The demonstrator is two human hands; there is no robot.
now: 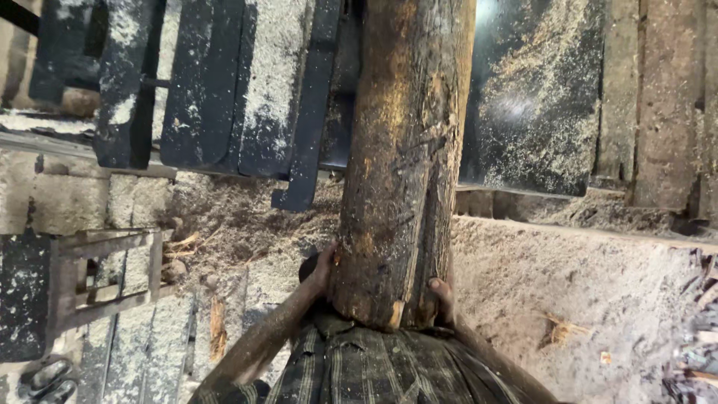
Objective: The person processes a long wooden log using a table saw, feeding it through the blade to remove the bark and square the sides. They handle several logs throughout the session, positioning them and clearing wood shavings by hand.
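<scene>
A thick, rough-barked log (pixel 404 150) runs away from me up the middle of the view, its near end against my checked shirt. My left hand (pixel 323 271) presses against the log's left side near the end. My right hand (pixel 443 296) grips the right side of the same end. The log's far part lies over dark metal machine plates (pixel 239 82) dusted with sawdust.
Sawdust covers the concrete ledge (pixel 568 277) and the floor around. A dark metal sheet (pixel 535 97) lies to the right of the log. A rusty metal frame (pixel 105 277) stands at the left. Wood scraps (pixel 699 314) pile at the right edge.
</scene>
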